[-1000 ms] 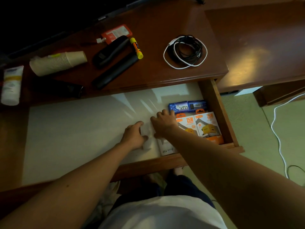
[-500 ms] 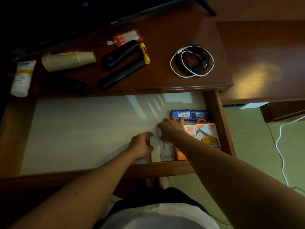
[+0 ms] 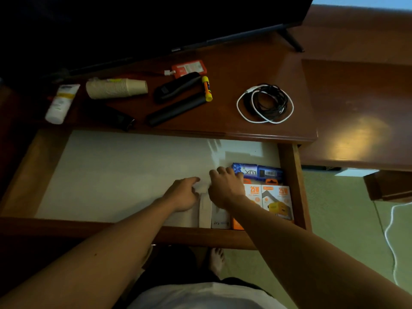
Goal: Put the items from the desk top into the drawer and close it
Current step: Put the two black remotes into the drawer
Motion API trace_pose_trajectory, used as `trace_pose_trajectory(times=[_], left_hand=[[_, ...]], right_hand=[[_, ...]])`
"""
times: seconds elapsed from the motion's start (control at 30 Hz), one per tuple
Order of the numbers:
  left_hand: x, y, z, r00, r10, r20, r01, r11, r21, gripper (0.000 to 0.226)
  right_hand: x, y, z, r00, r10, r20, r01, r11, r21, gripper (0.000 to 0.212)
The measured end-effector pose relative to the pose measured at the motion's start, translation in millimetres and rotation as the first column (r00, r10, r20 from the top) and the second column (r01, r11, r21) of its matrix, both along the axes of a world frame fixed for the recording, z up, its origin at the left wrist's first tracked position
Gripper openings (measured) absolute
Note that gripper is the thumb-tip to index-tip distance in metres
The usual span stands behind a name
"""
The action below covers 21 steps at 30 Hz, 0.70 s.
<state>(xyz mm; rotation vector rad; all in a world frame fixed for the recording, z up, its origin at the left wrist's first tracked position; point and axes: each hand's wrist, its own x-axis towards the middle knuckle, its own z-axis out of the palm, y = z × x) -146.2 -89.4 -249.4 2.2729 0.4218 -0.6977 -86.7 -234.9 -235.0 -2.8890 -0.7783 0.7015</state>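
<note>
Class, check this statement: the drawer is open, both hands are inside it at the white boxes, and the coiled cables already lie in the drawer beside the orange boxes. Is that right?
One detail is wrong. The head view shows the coiled cables still on the desk top, not in the drawer. The rest holds: left hand and right hand are at the white boxes, next to the orange boxes.

Two orange charger boxes (image 3: 267, 201), two white boxes (image 3: 214, 214), one blue pack (image 3: 256, 172), two remotes (image 3: 176, 98), one cable coil (image 3: 265, 103).

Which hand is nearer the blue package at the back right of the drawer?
Right. The right hand lies just left of the blue package, its fingertips about touching it. The left hand sits farther left, beyond the white box.
</note>
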Motion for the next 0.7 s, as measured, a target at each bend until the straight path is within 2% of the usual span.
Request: trace_pose_trajectory(times=[0.07,0.13,0.2,0.3,0.37,0.5,0.7], left_hand=[[5,12,11,0.998,0.046,0.053,-0.047,0.999,0.017,0.051],[13,25,24,0.987,0.096,0.133,-0.101,0.994,0.031,0.043],[22,40,39,0.968,0.118,0.22,-0.131,0.99,0.046,0.039],[37,68,58,0.925,0.164,0.342,-0.193,0.98,0.053,0.036],[49,87,68,0.892,0.178,0.415,-0.221,0.974,0.057,0.032],[79,117,90,0.806,0.142,0.574,-0.222,0.972,0.071,0.025],[134,150,111,0.767,0.106,0.633,-0.248,0.959,0.14,0.025]], right_hand=[[7,13,15,0.995,-0.103,-0.011,0.104,0.98,0.17,0.046],[18,31,31,0.979,-0.202,-0.002,0.19,0.917,0.351,0.039],[31,52,47,0.959,-0.284,0.018,0.238,0.835,0.496,0.029],[49,83,71,0.915,-0.392,-0.098,0.357,0.671,0.65,0.021],[62,101,85,0.882,-0.432,-0.188,0.436,0.598,0.672,0.021],[89,136,101,0.796,-0.524,-0.303,0.581,0.522,0.624,0.022],[116,166,101,0.718,-0.623,-0.31,0.683,0.545,0.486,0.049]])
